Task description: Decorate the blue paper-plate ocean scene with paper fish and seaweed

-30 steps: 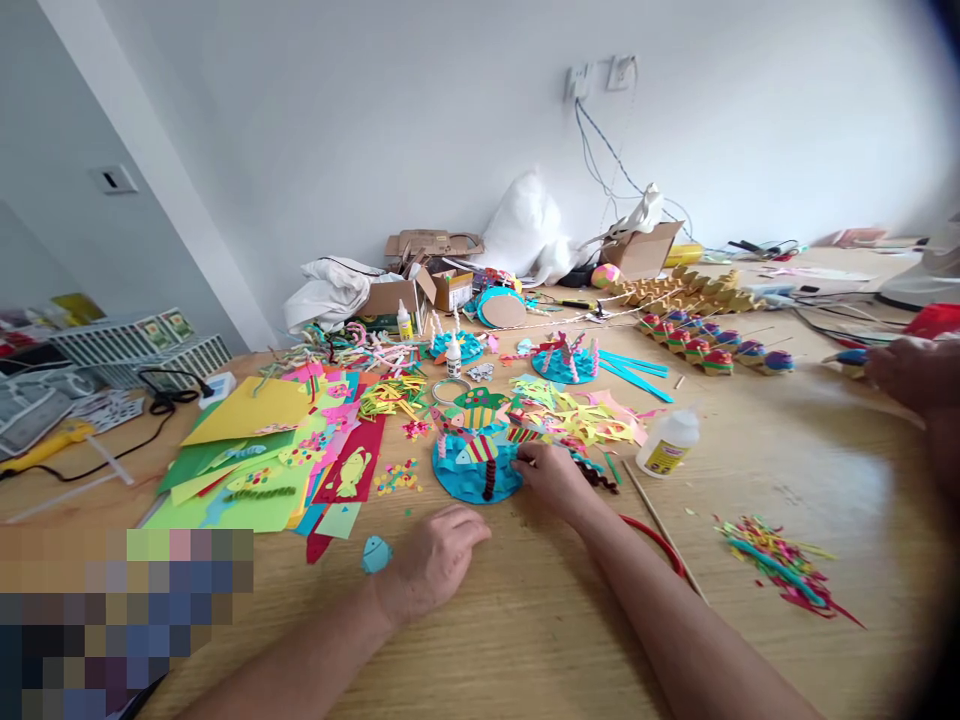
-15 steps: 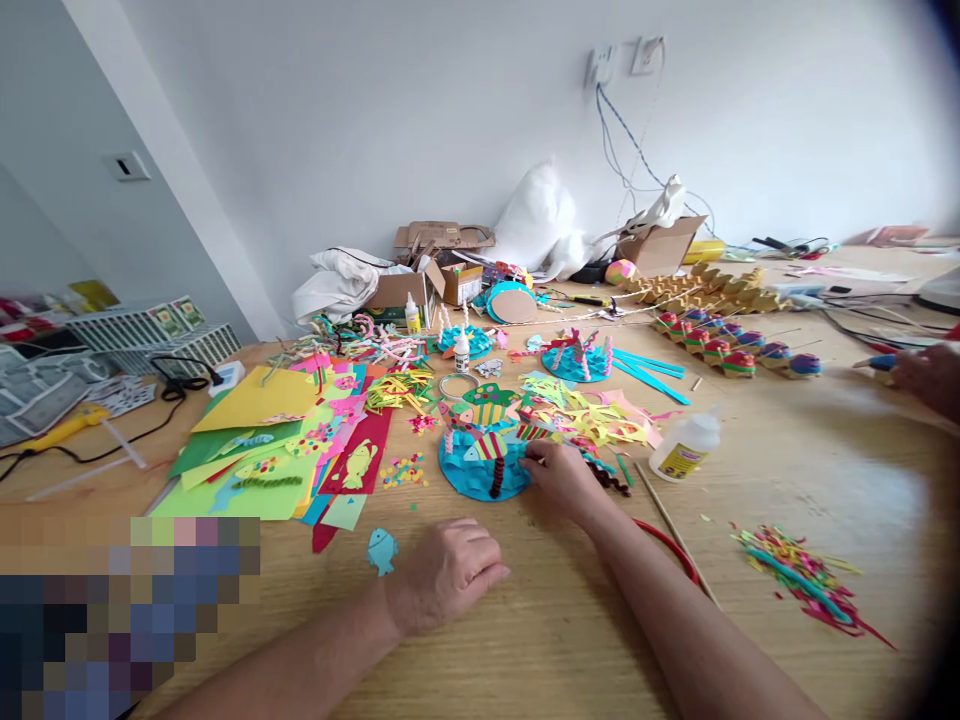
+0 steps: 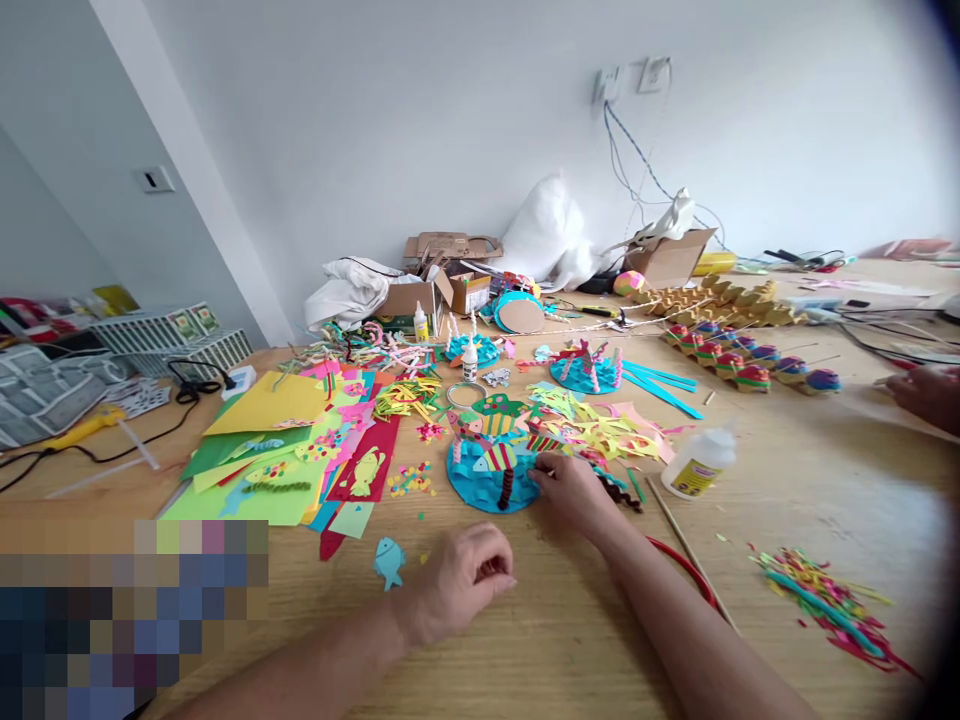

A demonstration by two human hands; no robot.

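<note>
A round blue paper base [image 3: 472,480] stands in front of me, with colourful paper fish on it. A striped paper fish [image 3: 496,458] tops a dark brown twisted pipe cleaner [image 3: 505,488] near its front. My right hand [image 3: 570,487] is at the base's right edge, fingers pinched together; what lies between them is hidden. My left hand [image 3: 466,580] rests on the table nearer to me, its fingers curled with nothing seen in them. Left of it lies a flat blue paper fish [image 3: 388,562].
Coloured paper sheets [image 3: 255,450] lie at left. A glue bottle [image 3: 701,463], a thin stick [image 3: 690,548] and paper scraps [image 3: 821,600] are on the right. A second blue base [image 3: 585,374] stands farther back. Another person's hand [image 3: 926,395] is at the right edge.
The view has shifted slightly, so everything sits a little lower and farther right. My left hand's fingers have loosened a little. My right hand stays at the blue base. The other person's hand has moved.
</note>
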